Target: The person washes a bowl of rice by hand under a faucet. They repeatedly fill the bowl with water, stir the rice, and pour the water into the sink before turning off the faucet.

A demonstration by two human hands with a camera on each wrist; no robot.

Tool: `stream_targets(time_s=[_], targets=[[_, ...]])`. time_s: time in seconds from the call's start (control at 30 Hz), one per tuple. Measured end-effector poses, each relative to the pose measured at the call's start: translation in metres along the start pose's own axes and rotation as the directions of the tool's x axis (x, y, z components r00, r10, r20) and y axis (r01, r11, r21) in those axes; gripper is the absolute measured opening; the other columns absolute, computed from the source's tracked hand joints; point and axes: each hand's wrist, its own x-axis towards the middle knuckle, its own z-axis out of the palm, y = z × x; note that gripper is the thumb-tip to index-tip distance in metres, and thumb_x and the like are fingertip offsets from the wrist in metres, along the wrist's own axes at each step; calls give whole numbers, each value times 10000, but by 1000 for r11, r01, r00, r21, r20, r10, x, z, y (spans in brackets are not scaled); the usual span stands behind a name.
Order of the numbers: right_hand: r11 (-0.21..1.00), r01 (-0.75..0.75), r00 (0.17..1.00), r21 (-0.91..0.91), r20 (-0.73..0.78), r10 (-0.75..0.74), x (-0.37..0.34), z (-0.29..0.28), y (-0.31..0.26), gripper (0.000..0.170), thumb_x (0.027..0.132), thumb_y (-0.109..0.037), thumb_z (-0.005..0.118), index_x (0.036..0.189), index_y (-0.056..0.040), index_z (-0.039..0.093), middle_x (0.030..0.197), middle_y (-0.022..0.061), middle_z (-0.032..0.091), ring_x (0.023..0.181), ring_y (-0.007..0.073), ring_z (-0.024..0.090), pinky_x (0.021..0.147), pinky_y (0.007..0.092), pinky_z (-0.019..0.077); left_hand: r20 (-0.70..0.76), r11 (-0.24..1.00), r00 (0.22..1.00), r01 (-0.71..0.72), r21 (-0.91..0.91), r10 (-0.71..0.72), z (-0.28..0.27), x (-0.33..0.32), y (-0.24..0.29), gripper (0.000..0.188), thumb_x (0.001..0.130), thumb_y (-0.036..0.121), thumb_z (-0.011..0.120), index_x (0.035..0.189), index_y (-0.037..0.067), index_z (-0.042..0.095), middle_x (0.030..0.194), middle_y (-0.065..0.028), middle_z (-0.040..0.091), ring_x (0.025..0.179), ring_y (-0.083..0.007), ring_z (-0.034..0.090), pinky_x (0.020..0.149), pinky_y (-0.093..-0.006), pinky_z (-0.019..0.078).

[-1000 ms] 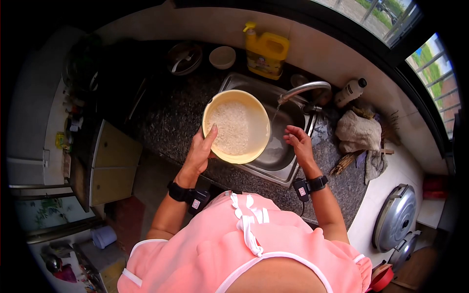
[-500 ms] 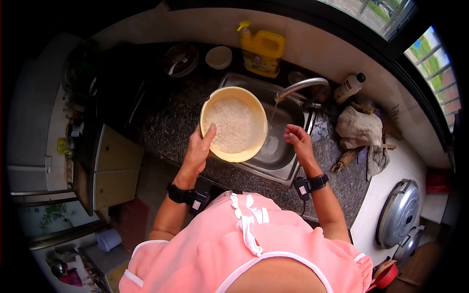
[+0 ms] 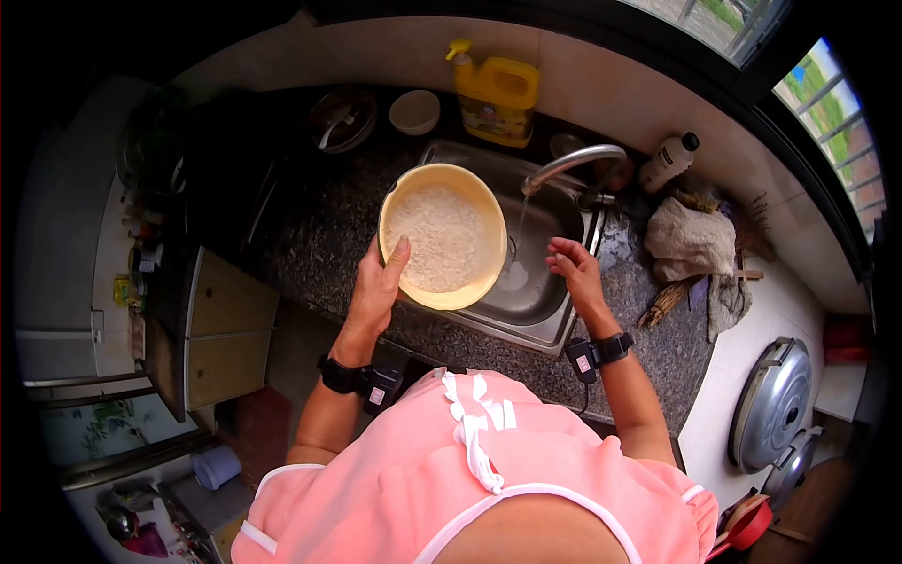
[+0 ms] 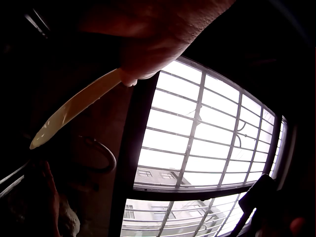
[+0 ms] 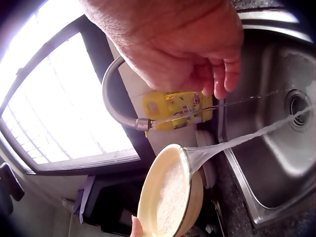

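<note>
1. Your left hand (image 3: pixel 377 285) grips the bowl (image 3: pixel 492 237), thumb over its rim; its other fingers are mostly hidden.
2. Your right hand (image 3: pixel 579 274) hangs near the right side of the sink (image 3: pixel 558 222), fingers loosely curled, holding nothing.
3. The bowl, up at the sink's left side, tilts; white grains (image 3: pixel 432 237) lie inside, and water (image 5: pixel 252 135) spills over its rim toward the drain (image 5: pixel 298 109).
4. Beyond, the tap (image 3: pixel 569 162) runs a thin stream (image 5: pixel 237 102).
5. Farther back stands a yellow jug (image 3: pixel 498 97).
</note>
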Motion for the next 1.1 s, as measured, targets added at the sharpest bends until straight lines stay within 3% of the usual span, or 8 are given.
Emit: stream_targets(time_s=[0.7, 0.8, 1.0, 1.03, 1.1], targets=[[998, -58, 998, 8, 40, 57, -3, 2, -4, 257, 873, -66, 480, 1115, 13, 517, 1020, 95, 595, 820, 135, 582, 693, 245, 463, -33, 1000, 999, -11, 15, 12, 4, 23, -11, 422, 901, 235, 528, 1222, -18, 423, 1075, -106, 553, 967, -130, 513, 834, -266, 424], [991, -122, 988, 47, 98, 117, -4, 6, -6, 255, 886, -79, 465, 1114, 27, 512, 1009, 101, 602, 778, 132, 589, 657, 240, 472, -25, 999, 999, -43, -34, 42, 8, 35, -29, 432, 893, 315, 520, 1179, -1, 447, 1030, -100, 585, 869, -134, 600, 681, -264, 526], [955, -274, 951, 115, 183, 251, -8, 17, -24, 298, 914, -126, 437, 1164, 34, 472, 1020, 115, 601, 738, 147, 605, 623, 247, 492, 85, 963, 975, 218, -158, -206, 29, 47, -35, 440, 898, 334, 501, 1191, 11, 440, 1058, -114, 585, 903, -169, 608, 711, -284, 530], [958, -264, 956, 113, 165, 244, -8, 18, -26, 310, 914, -146, 446, 1168, 31, 466, 1021, 106, 584, 742, 148, 602, 615, 249, 490, 123, 956, 974, 214, -199, -192, 32, 51, -41, 475, 889, 364, 504, 1199, 10, 434, 1069, -131, 575, 917, -214, 610, 681, -361, 554], [983, -178, 978, 53, 117, 171, -5, 16, -26, 311, 911, -152, 452, 1168, 24, 465, 998, 94, 574, 746, 140, 593, 615, 248, 488, 163, 926, 956, 280, -253, -244, 37, 57, -52, 479, 888, 365, 507, 1197, 6, 435, 1075, -132, 574, 923, -215, 608, 691, -366, 552]])
